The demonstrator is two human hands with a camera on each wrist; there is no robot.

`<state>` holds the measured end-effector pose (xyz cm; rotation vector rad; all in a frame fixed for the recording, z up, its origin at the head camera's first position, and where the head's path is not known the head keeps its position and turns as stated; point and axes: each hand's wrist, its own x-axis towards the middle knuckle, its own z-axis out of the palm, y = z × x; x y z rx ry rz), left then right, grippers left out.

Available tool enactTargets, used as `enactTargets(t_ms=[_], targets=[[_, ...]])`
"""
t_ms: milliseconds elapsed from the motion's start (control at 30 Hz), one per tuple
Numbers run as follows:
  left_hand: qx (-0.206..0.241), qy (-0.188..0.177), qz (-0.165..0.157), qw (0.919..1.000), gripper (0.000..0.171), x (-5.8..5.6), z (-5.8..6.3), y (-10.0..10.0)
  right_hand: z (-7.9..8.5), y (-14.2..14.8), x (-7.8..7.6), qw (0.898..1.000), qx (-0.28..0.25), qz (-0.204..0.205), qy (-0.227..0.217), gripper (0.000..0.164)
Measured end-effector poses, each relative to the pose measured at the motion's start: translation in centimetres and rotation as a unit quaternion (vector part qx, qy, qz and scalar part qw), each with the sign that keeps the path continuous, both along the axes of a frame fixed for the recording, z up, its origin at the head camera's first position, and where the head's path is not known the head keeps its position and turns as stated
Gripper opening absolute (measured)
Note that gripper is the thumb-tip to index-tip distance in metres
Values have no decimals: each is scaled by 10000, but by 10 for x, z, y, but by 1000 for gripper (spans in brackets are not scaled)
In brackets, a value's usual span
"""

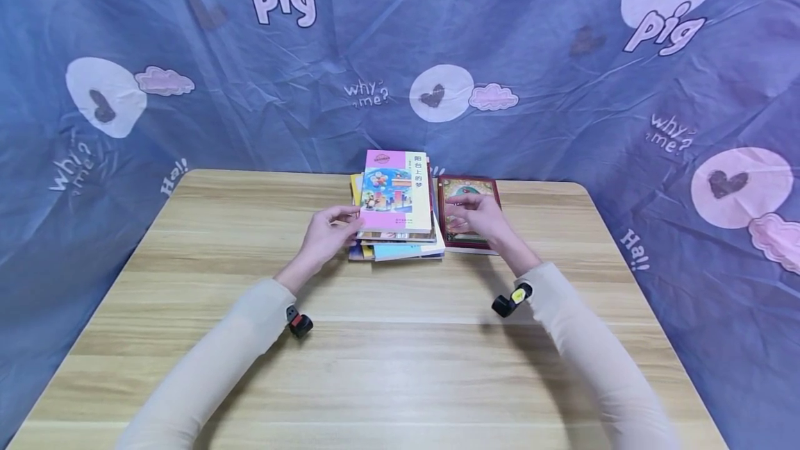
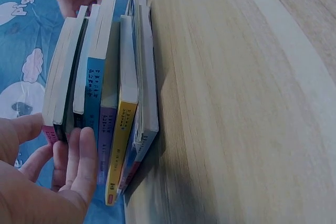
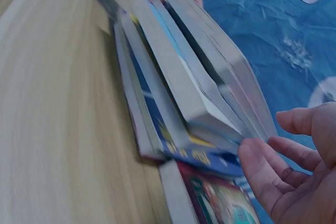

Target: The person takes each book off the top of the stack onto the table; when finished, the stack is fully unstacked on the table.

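Observation:
A tall stack of books (image 1: 369,253) lies on the table. Its top book (image 1: 417,221) has a pink and cream cover with a colourful picture of balloons and buildings. My left hand (image 1: 328,233) is at the stack's left side. In the left wrist view its fingertips touch the spines of the upper books, near a blue-spined book (image 2: 95,95); its thumb is at the top book's edge. On the other side, my right hand (image 1: 480,219) has its fingers spread, fingertips right at the page edges in the right wrist view. Under it lies a dark red book (image 1: 489,188).
The wooden table (image 1: 387,360) reaches out in front of the stack. A blue patterned cloth (image 1: 531,12) hangs close behind the table and along its sides. A yellow-spined book (image 2: 123,140) and a purple-spined book (image 2: 105,135) lie lower in the stack.

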<state>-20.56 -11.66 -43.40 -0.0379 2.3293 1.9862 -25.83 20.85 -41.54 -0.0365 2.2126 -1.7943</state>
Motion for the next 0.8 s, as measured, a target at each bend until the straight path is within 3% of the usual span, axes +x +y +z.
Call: enactTargets(t_ms=[167,400,567,800], targets=[[-158,8,5,9999,40,-2,0,4,-2,-21,1,9999,-96,-34,-68,48],[-360,81,-13,9993,39,-3,0,8,-2,-35,2,9986,358,-394,5,56],[-512,186,-88,9985,40,-4,-2,8,0,-38,2,9979,460,-443,-126,51],[-186,135,-108,9997,43,-3,-5,5,3,-33,-2,9980,380,-267,-434,53]])
